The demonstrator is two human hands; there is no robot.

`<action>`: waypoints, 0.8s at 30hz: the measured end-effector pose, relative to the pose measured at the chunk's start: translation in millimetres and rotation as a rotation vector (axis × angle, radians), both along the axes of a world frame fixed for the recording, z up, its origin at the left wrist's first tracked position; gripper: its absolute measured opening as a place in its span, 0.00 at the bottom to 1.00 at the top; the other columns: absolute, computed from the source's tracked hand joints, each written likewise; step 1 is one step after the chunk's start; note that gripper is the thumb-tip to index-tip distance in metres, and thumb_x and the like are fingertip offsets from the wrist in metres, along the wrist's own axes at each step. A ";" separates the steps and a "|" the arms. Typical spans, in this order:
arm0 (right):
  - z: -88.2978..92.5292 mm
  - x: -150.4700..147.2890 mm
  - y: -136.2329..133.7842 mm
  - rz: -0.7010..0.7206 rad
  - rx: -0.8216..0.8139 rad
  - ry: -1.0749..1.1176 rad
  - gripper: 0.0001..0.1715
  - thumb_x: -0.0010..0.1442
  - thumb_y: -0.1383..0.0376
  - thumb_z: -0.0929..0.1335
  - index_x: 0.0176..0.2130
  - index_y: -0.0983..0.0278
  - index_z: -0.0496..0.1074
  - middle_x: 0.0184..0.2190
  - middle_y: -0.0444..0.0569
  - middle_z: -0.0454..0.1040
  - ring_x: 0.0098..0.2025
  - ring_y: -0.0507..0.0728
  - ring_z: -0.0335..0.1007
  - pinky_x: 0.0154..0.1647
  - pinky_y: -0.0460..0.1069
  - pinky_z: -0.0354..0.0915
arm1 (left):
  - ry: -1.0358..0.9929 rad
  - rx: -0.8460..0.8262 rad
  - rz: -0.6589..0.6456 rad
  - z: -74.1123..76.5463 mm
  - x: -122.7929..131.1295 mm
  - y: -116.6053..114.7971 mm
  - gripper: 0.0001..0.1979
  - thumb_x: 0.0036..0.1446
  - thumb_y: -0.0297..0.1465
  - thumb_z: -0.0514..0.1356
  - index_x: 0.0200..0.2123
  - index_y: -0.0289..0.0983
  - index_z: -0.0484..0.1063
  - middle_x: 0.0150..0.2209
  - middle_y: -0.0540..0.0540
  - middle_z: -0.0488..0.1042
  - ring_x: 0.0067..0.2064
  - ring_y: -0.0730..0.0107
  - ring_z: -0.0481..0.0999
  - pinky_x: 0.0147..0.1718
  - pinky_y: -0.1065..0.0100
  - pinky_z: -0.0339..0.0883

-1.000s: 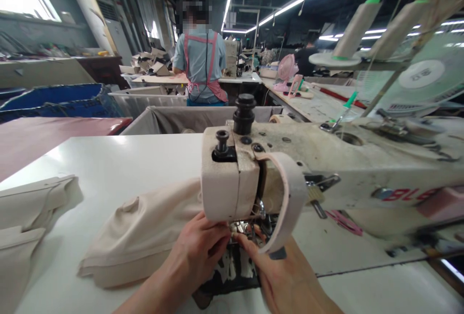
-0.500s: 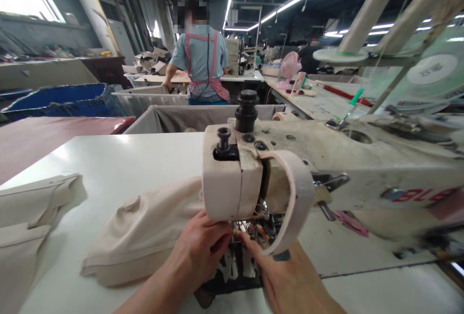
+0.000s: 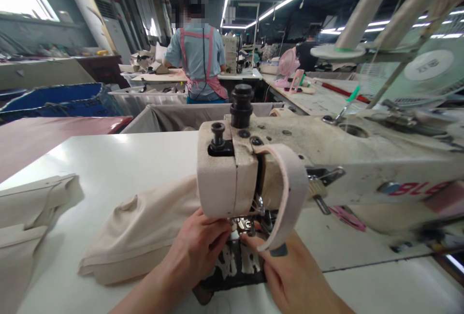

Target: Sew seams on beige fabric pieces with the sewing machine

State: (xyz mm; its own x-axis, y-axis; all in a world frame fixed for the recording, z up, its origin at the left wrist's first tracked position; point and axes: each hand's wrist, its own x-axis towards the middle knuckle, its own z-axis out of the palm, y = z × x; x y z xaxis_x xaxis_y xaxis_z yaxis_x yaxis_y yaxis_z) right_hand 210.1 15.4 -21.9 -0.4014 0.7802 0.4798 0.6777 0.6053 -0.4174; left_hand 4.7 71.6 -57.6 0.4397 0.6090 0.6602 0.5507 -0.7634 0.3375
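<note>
A cream sewing machine [image 3: 326, 159] crosses the white table [image 3: 119, 159]. Its head hangs over a black-and-white patterned fabric piece [image 3: 235, 265] at the needle. My left hand [image 3: 197, 251] rests on this piece just left of the presser foot [image 3: 244, 224], fingers curled and pressed down on it. My right hand [image 3: 286, 275] presses the same piece from the right, fingertips close to the foot. A beige garment [image 3: 145, 231] lies bunched to the left of the machine head, partly under it. A pinkish strap [image 3: 290, 193] hangs looped off the machine head.
More beige pieces [image 3: 32, 222] lie at the table's left edge. Grey fabric bins [image 3: 188, 115] and a blue bin [image 3: 54, 98] stand behind. A person in a blue shirt and pink apron [image 3: 197, 62] stands at a far table. Thread cones [image 3: 358, 14] and a fan [image 3: 424, 72] are at right.
Both hands stay at the presser foot with only slight finger shifts. The person in the apron has moved a little at the far table.
</note>
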 end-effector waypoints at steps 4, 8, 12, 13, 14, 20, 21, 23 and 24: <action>-1.9 2.3 -0.9 -0.029 -0.032 0.033 0.21 0.60 0.75 0.59 0.45 0.62 0.74 0.37 0.50 0.69 0.42 0.58 0.66 0.44 0.52 0.67 | -0.010 -0.013 0.003 -1.4 -1.9 -0.5 0.11 0.60 0.27 0.57 0.27 0.39 0.75 0.28 0.47 0.77 0.31 0.68 0.77 0.31 0.71 0.73; -5.0 0.5 0.7 0.000 -0.054 -0.046 0.25 0.59 0.75 0.58 0.51 0.61 0.71 0.40 0.51 0.71 0.45 0.60 0.66 0.48 0.54 0.66 | -0.020 -0.042 -0.002 -4.3 -2.7 -0.3 0.09 0.59 0.26 0.58 0.27 0.39 0.75 0.28 0.48 0.78 0.31 0.68 0.77 0.31 0.71 0.73; -6.8 -1.9 3.1 0.014 -0.031 -0.110 0.28 0.57 0.76 0.59 0.54 0.61 0.69 0.46 0.53 0.72 0.47 0.61 0.66 0.51 0.56 0.64 | -0.031 -0.088 -0.013 -5.2 -2.8 0.6 0.07 0.55 0.24 0.59 0.29 0.39 0.76 0.28 0.48 0.78 0.30 0.68 0.77 0.31 0.71 0.73; -6.8 -2.6 3.4 0.011 -0.016 -0.119 0.28 0.57 0.76 0.59 0.54 0.61 0.69 0.46 0.53 0.72 0.46 0.61 0.66 0.50 0.56 0.64 | -0.036 -0.100 -0.016 -4.9 -2.9 0.8 0.07 0.54 0.23 0.60 0.29 0.39 0.76 0.29 0.48 0.78 0.31 0.68 0.78 0.31 0.71 0.74; -6.6 -3.4 3.6 0.004 0.003 -0.126 0.29 0.57 0.76 0.58 0.54 0.61 0.69 0.45 0.53 0.73 0.46 0.61 0.66 0.49 0.56 0.64 | -0.042 -0.110 -0.016 -4.2 -2.9 1.0 0.07 0.53 0.23 0.60 0.29 0.39 0.76 0.29 0.48 0.78 0.31 0.68 0.78 0.31 0.71 0.74; -6.7 -8.9 3.4 -0.059 0.097 -0.114 0.28 0.55 0.79 0.58 0.51 0.64 0.72 0.42 0.52 0.74 0.41 0.60 0.65 0.44 0.55 0.63 | -0.084 -0.155 0.016 2.6 -1.3 0.1 0.08 0.52 0.22 0.59 0.29 0.39 0.77 0.28 0.48 0.77 0.28 0.69 0.77 0.27 0.72 0.72; -7.3 -9.3 3.7 -0.060 0.101 -0.115 0.29 0.55 0.79 0.58 0.50 0.63 0.72 0.41 0.51 0.74 0.40 0.60 0.65 0.44 0.55 0.63 | -0.086 -0.162 0.019 3.4 -1.0 -0.1 0.08 0.52 0.22 0.59 0.28 0.39 0.77 0.28 0.48 0.77 0.28 0.69 0.77 0.27 0.72 0.72; -8.6 -9.1 4.5 -0.058 0.113 -0.131 0.31 0.52 0.80 0.58 0.51 0.63 0.71 0.41 0.51 0.74 0.40 0.60 0.65 0.43 0.55 0.62 | -0.089 -0.177 0.023 4.8 -0.4 -0.4 0.09 0.52 0.22 0.59 0.27 0.39 0.77 0.27 0.48 0.77 0.29 0.68 0.77 0.28 0.72 0.73; -9.1 -8.7 5.0 -0.055 0.119 -0.143 0.32 0.50 0.80 0.58 0.51 0.63 0.71 0.42 0.51 0.74 0.40 0.60 0.64 0.43 0.55 0.62 | -0.090 -0.185 0.024 5.4 -0.2 -0.5 0.09 0.52 0.22 0.59 0.26 0.39 0.76 0.27 0.48 0.77 0.29 0.68 0.77 0.28 0.72 0.73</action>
State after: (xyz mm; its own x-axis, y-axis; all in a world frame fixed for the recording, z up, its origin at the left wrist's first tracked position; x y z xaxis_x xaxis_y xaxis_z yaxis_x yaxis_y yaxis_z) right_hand 201.4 20.4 -31.0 -0.4302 0.7442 0.5110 0.7587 0.6048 -0.2422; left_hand 4.5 71.1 -52.2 0.3683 0.7328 0.5722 0.5291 -0.6713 0.5191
